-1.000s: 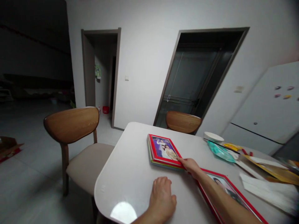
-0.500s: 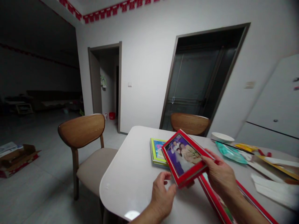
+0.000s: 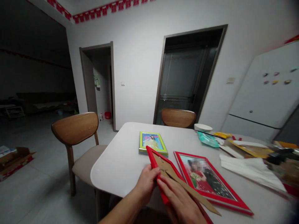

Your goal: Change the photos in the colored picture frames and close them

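Observation:
A red picture frame [image 3: 153, 158] is between my hands, its brown backing board [image 3: 164, 166] facing me and a long brown stand flap [image 3: 198, 196] sticking out to the right. My left hand [image 3: 148, 180] grips the frame's left edge with thumb and fingers closed. Wrapped over the near part of the same frame is my right hand [image 3: 178, 197]. To the right, a larger red picture frame [image 3: 210, 177] lies face up on the table, showing a photo of people. Beyond my hands lies a yellow-green picture frame [image 3: 153, 143] with a photo of a person in a pale dress.
The white table [image 3: 114, 168] has a rounded left corner. At its right lie a white bowl [image 3: 203, 127], a teal plastic packet [image 3: 207, 140] and white paper [image 3: 249, 169]. One wooden chair [image 3: 77, 127] stands left, another chair [image 3: 178, 118] behind.
The small red frame has turned from its photo side to its back and come lower and nearer. My left hand has closed on it. The view has swung right, showing the larger frame fully.

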Motion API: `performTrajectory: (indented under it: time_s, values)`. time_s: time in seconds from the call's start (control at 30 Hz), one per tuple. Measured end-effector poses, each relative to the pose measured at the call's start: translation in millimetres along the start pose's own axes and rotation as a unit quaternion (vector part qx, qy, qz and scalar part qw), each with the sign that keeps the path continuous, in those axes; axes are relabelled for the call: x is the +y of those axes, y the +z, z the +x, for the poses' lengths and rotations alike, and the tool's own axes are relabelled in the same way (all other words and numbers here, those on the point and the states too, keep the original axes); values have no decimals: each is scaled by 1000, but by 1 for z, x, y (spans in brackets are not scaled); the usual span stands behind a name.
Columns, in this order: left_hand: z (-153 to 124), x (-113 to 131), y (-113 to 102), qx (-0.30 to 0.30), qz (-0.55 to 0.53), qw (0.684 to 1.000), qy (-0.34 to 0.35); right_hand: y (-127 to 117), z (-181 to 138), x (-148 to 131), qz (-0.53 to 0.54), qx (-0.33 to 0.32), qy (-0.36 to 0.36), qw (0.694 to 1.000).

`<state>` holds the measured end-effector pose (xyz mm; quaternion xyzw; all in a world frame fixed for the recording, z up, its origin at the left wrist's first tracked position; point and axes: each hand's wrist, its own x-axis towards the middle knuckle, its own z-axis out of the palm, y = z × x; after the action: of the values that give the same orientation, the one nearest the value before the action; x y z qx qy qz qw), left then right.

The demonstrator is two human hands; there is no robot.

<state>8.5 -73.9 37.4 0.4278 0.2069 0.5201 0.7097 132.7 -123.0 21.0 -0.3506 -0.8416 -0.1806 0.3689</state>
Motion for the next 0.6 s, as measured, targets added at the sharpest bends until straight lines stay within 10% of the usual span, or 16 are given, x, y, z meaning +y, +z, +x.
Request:
performTrajectory:
  time_s: [0.6]
  values:
    - [4, -13, -98, 155, 464, 872, 17, 91, -2, -31, 44, -93, 39, 994]
